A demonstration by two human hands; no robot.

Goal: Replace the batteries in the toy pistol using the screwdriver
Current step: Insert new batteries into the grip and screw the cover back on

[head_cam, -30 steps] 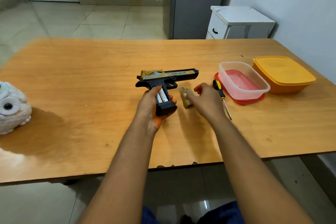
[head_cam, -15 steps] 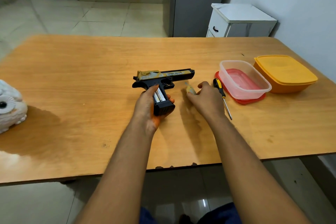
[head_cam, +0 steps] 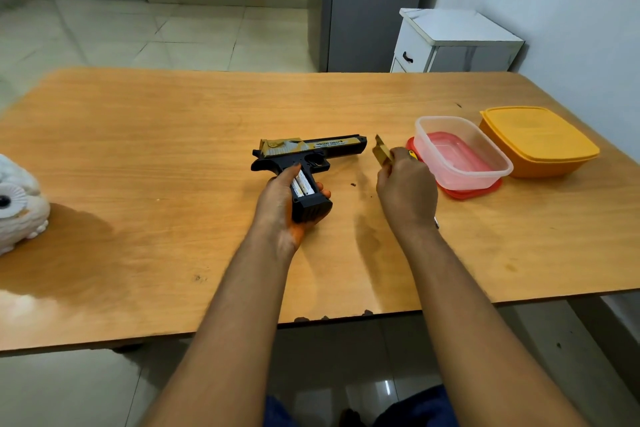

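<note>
**Left hand [head_cam: 277,204] clasps the toy gun [head_cam: 311,152] by its handle; right hand [head_cam: 407,191] pinches the gold cover [head_cam: 381,152]**

Head view: the left hand's thumb and fingers curl round the handle of the toy gun. The gun lies on its side on the table [head_cam: 173,149], with its barrel pointing right and its handle running back toward the person. The handle's side is open, and two batteries [head_cam: 302,185] show between thumb and fingers. The right hand holds the gold cover in its fingertips, lifted off the table just past the muzzle, well apart from the handle.

The cover looks meant for the open handle. If so, it lies to the right of and beyond its seat and must come left and toward the person. Its long axis runs far-to-near, roughly like the handle's, so little turning seems needed. The right hand carries while the left steadies.

A screwdriver [head_cam: 412,153] is mostly hidden under the right hand. A clear tub [head_cam: 464,149] sits on a red lid [head_cam: 471,191], with an orange box [head_cam: 536,139] further right. A white owl figure [head_cam: 17,204] stands at the left edge.
</note>
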